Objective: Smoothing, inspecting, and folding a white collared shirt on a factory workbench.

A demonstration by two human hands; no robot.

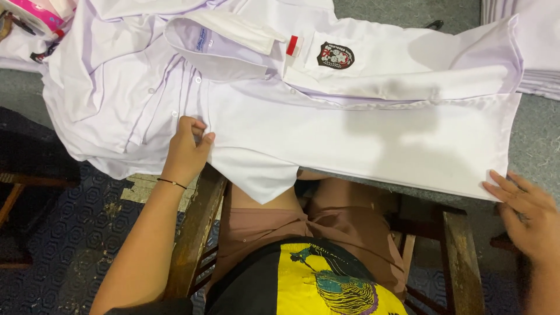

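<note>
White school shirt (pixel 326 134), one with one dark badge (pixel 335 55), lies across the frame's upper half. Left hand (pixel 188 151) pinches its button edge with closed fingers. Right hand (pixel 528 213), fingers flat and spread, touches the lower right corner; it is partly cut off. Second shirt (pixel 111 87) lies crumpled in the upper left.

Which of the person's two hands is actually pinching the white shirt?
The left hand, gripping the white shirt near its buttons; the right hand only lies flat at its edge.

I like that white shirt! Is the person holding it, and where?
Yes. The left hand pinches the shirt at its front edge near the buttons. The right hand only rests its fingers at the shirt's lower corner.
</note>
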